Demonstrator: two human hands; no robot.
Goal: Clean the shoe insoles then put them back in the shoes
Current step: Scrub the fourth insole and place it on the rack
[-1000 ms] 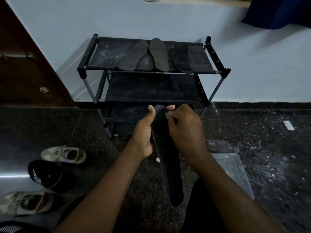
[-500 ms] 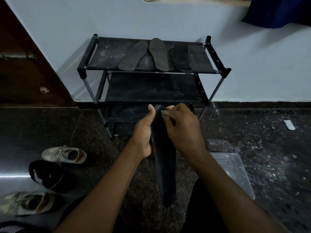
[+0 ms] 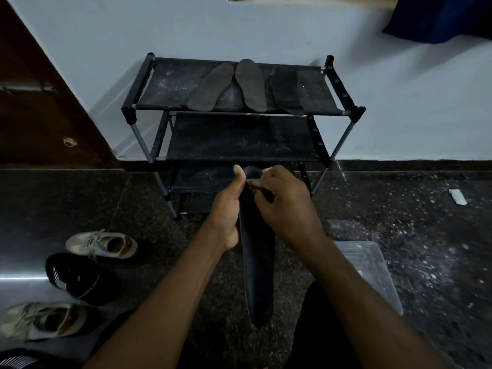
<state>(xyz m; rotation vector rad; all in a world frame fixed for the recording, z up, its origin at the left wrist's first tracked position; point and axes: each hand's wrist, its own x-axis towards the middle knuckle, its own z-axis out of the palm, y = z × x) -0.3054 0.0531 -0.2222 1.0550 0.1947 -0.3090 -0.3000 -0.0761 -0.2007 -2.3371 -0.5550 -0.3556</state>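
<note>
As left grip clasps top, insole dangles

Views: one, worn on the person's head.
Height: above the dark floor, over both forearms, which enter from the bottom edge.
Facing: forward and down, toward a shoe rack against a pale wall in the upper centre.
Nearest: the left hand and right hand, mid-frame and close to the lens, both holding an insole.
Farther: the rack just beyond the hands, the wall behind it.
Lens: wide-angle; the rack's posts splay outward.
Left side: shoes at the lower left, a brown door at the upper left.
Right side: a clear box at the lower right, blue cloth in the upper right corner.
</note>
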